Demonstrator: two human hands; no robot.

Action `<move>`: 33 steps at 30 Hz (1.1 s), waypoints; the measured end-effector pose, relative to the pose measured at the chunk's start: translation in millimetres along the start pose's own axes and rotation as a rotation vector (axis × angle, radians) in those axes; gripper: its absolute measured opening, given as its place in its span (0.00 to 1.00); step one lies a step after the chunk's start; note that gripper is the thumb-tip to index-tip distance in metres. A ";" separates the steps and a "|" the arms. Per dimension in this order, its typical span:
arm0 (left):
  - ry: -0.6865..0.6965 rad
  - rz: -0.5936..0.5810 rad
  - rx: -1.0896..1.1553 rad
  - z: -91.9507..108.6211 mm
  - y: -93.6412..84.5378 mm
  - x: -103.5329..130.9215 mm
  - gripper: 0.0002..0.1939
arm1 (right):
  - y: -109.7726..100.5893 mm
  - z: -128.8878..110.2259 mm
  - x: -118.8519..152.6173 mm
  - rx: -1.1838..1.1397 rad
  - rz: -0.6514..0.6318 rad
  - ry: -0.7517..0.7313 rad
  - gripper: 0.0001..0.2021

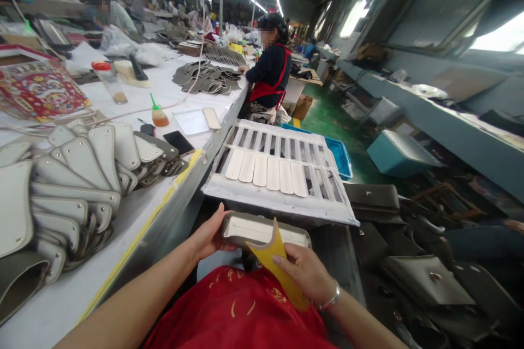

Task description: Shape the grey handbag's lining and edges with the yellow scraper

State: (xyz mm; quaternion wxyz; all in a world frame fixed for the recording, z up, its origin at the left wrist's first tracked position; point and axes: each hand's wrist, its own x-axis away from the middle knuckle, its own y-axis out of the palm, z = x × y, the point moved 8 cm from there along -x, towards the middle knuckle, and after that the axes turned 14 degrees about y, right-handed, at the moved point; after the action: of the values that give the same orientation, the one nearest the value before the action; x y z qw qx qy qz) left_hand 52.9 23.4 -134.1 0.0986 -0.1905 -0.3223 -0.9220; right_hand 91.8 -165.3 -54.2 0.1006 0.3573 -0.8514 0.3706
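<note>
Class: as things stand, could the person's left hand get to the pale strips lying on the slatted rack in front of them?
Probably yes. The left hand grips one end of a grey piece, and nothing stands between it and the strips on the rack, but it would have to let go first.

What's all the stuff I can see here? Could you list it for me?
grey flat panel: one, white-faced, held over the lap
yellow scraper: one, resting on the panel
slatted rack: one, white, ahead of the hands
strips: six, cream, side by side on the rack
cut leather pieces: a fanned stack, grey, on the table at left
glue bottle: one, amber with green tip, on the table
phone: one, black, on the table
co-worker: one, red apron, farther along the table
left hand: holds the panel's end
right hand: holds the scraper
</note>
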 end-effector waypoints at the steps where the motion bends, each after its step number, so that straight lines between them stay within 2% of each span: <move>1: 0.022 0.008 0.009 -0.4 0.1 -0.6 0.30 | 2.8 -0.4 -1.0 -0.039 -0.009 -0.004 0.16; 5: 0.084 -0.004 0.032 -2.9 2.8 -1.1 0.32 | 21.3 -7.5 -3.7 -0.219 -0.103 -0.003 0.15; 7: 0.130 -0.016 0.050 -2.8 3.6 -1.3 0.32 | 33.4 -15.8 -4.4 -0.237 -0.141 -0.024 0.14; 12: 0.219 -0.041 0.104 2.0 -2.0 -0.5 0.33 | 58.0 -28.4 -10.7 -0.227 -0.127 -0.078 0.15; 14: 0.202 -0.062 0.116 5.2 -6.4 1.3 0.33 | 64.0 -25.5 -14.7 -0.269 -0.137 -0.061 0.16; 18: 0.072 -0.157 0.126 5.1 -9.5 8.2 0.35 | 63.0 -14.8 -20.7 -0.357 -0.176 -0.021 0.18; 20: 0.063 -0.190 0.146 4.4 -10.0 11.8 0.35 | 62.2 -6.7 -21.8 -0.367 -0.251 0.011 0.19; 23: 0.130 -0.229 0.159 4.2 -12.8 17.6 0.30 | 62.3 8.4 -19.6 -0.359 -0.401 0.060 0.20; 25: 0.173 -0.297 0.058 4.5 -15.4 21.0 0.34 | 60.1 19.2 -17.6 -0.354 -0.459 0.094 0.20; 27: 0.233 -0.349 -0.256 7.2 -22.7 18.5 0.40 | 58.9 27.1 -15.7 -0.358 -0.510 0.123 0.21; 28: 0.262 -0.353 -0.450 9.9 -28.2 14.1 0.39 | 58.5 29.4 -15.1 -0.352 -0.529 0.129 0.21; 30: 0.309 -0.325 -0.768 18.5 -39.4 0.1 0.28 | 57.3 30.8 -15.9 -0.286 -0.530 0.121 0.19; 33: 0.340 -0.296 -0.921 29.5 -48.1 -24.3 0.08 | 53.1 27.5 -21.3 -0.103 -0.442 0.076 0.16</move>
State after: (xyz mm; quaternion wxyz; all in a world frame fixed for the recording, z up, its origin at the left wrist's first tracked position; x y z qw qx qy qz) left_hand 68.8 80.6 -149.8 -0.0761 -0.0141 0.1145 -0.9904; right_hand 73.5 -148.3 -112.6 0.2293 0.5154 -0.7659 0.3086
